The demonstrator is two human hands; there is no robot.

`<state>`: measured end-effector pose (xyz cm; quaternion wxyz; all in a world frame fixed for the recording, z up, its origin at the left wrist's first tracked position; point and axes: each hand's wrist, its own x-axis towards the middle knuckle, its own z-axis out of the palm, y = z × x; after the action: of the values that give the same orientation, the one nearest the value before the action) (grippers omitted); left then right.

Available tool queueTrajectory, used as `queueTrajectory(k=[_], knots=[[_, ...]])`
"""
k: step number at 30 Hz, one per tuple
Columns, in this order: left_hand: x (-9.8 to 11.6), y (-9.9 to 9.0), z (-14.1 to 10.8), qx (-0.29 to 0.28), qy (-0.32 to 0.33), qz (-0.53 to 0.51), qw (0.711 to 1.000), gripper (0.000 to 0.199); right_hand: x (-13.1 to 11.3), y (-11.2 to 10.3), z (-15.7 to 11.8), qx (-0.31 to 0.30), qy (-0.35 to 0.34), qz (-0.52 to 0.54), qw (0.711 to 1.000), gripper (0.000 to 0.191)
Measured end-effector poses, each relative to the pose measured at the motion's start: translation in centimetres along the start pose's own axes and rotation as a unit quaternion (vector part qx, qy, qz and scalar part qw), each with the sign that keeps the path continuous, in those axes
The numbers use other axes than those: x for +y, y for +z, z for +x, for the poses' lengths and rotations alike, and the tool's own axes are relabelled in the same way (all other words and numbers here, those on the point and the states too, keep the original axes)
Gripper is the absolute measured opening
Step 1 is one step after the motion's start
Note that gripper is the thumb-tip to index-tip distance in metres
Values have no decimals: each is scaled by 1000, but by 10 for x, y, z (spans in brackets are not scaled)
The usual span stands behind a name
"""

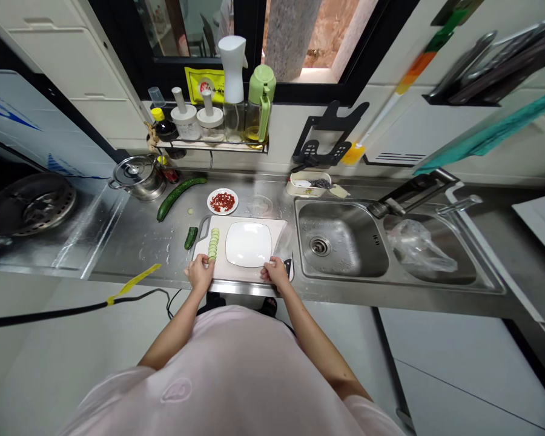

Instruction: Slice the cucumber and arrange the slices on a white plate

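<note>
A row of overlapping cucumber slices (214,242) lies along the left part of the white cutting board (220,274). My left hand (200,272) is at the near end of this row, thumb and fingers closed on the nearest slices. On the board's middle sits a white rectangular plate (249,244), bare on top. My right hand (276,272) pinches its near right corner. Beyond that hand lies a knife (285,245) at the board's right edge, its dark handle partly hidden by my hand. A short cucumber piece (191,237) rests left of the board.
A whole cucumber (177,197) and a small plate of chopped red pieces (223,201) lie behind the board. A lidded pot (138,177) stands back left. The double sink (345,239) is at right, holding a plastic bag (420,245). Above hangs a bottle shelf (213,145).
</note>
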<state>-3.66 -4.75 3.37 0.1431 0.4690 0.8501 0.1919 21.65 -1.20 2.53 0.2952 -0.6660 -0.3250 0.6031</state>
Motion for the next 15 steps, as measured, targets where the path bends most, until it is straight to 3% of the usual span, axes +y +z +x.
queueTrajectory(k=[5,10,12,15], knots=[[-1,1,0,14,7,-44,999,21,5,-2,3,20,-10,-24,999,36],[1,-3,4,11,-2,-149,989,22,12,-13,7,91,-78,-97,988,38],[5,-4,6,4,-13,-230,973,26,11,-17,7,114,-117,-127,978,37],[18,-7,9,-20,-33,-374,927,32,4,-20,3,125,-173,-133,968,35]])
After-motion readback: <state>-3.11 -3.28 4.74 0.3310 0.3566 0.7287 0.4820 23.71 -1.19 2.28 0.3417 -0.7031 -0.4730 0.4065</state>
